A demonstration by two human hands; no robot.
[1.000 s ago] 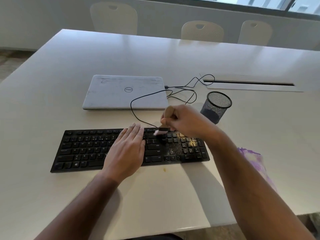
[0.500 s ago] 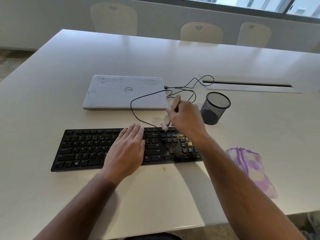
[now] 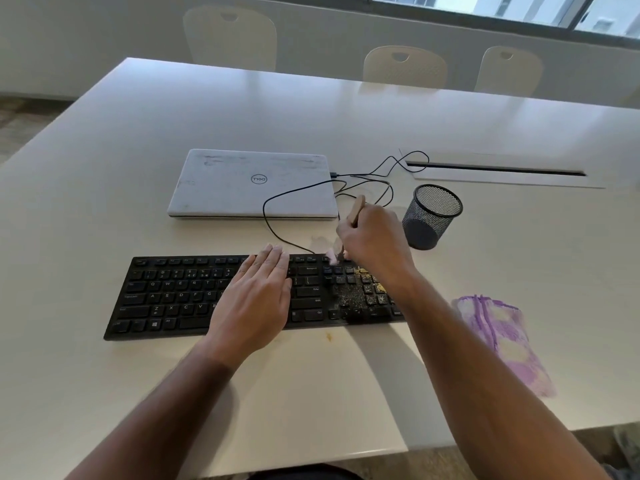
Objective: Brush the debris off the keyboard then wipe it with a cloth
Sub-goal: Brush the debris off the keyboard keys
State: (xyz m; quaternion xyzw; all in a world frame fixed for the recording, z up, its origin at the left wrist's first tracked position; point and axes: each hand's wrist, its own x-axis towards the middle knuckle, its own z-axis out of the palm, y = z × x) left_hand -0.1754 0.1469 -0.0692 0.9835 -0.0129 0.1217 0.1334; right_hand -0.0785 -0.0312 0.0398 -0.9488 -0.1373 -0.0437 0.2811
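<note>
Keyboard point(image 3: 194, 296): black, lying flat on the white table point(image 3: 104, 393) near its front edge; its cable point(image 3: 277, 220) loops back toward the closed laptop point(image 3: 249, 183)
Debris point(image 3: 353, 296): fine specks and yellowish crumbs spread over the right-hand keys, still thick; one small crumb on the table just in front of the keyboard
Left hand point(image 3: 256, 299): palm down, fingers straight and together, pressing flat on the middle keys; holds nothing
Right hand point(image 3: 374, 240): fingers curled round the brush point(image 3: 356, 211), whose wooden handle sticks up past the knuckles; pale bristles meet the keyboard's far edge
Cloth point(image 3: 502, 341): purple and yellow, lying on the table to the right, apart from the keyboard, untouched
Mesh cup point(image 3: 429, 216): just beyond the right hand
Stage: brushing in hand; wiping not yet begun
Risks: a hard stroke could push crumbs down between keys rather than off; a wide swing could knock the cup or snag the cable; debris swept rightward may land on the cloth and dirty it
</note>
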